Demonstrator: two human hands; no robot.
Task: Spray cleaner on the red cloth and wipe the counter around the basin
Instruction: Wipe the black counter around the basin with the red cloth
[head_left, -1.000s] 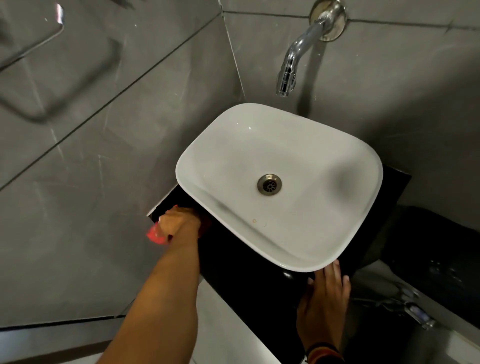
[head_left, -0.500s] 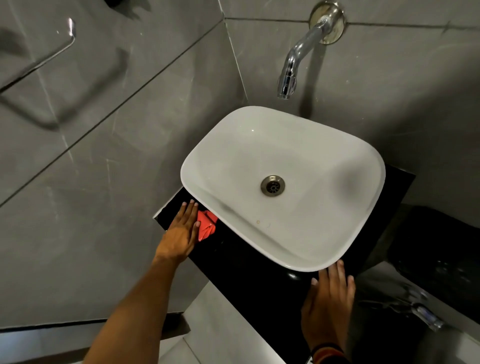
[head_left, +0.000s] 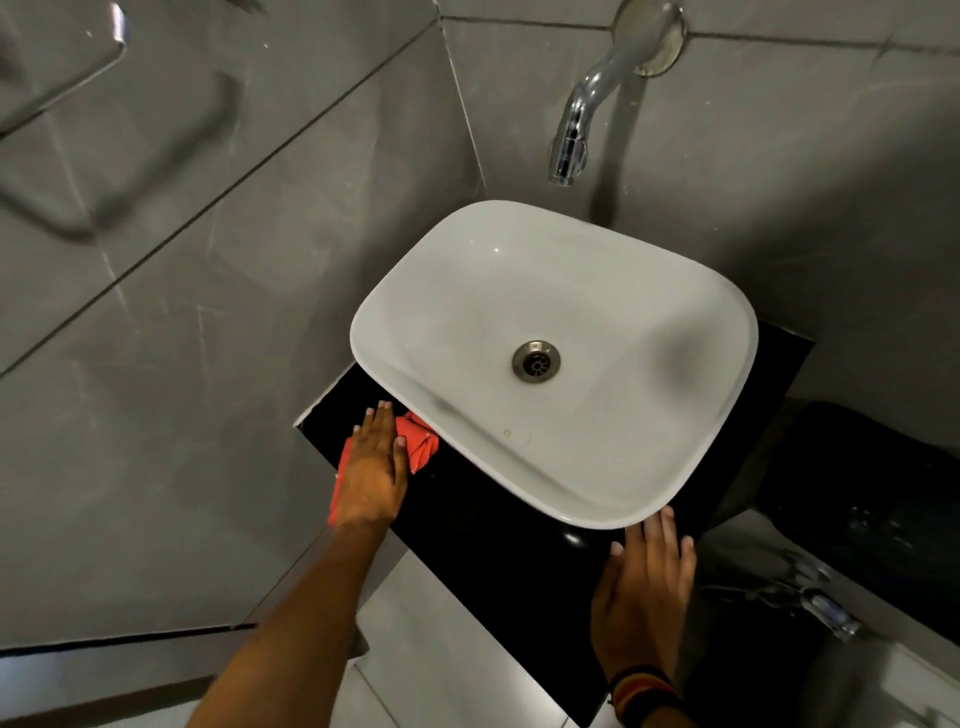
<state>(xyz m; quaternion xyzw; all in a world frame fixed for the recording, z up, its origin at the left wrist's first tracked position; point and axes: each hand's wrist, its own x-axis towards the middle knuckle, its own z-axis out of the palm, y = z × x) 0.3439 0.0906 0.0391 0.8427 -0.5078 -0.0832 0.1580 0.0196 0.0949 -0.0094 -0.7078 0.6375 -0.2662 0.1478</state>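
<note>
My left hand (head_left: 375, 470) presses flat on the red cloth (head_left: 420, 446) at the table (head_left: 498, 545) edge beside the basin (head_left: 675, 499); right hand (head_left: 647, 587) rests open, holding nothing. I could push the cloth off

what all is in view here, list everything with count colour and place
basin: 1, white, on the counter in the wall corner
drain: 1, metal, basin floor
tap: 1, chrome, on the wall above the basin
counter: 1, black, under the basin
red cloth: 1, red, on the counter by the basin's left edge
wall rail: 1, metal, upper left wall
wristband: 1, dark striped, right wrist
left hand: flat on the red cloth
right hand: flat on the counter's front, fingertips at the basin rim
</note>
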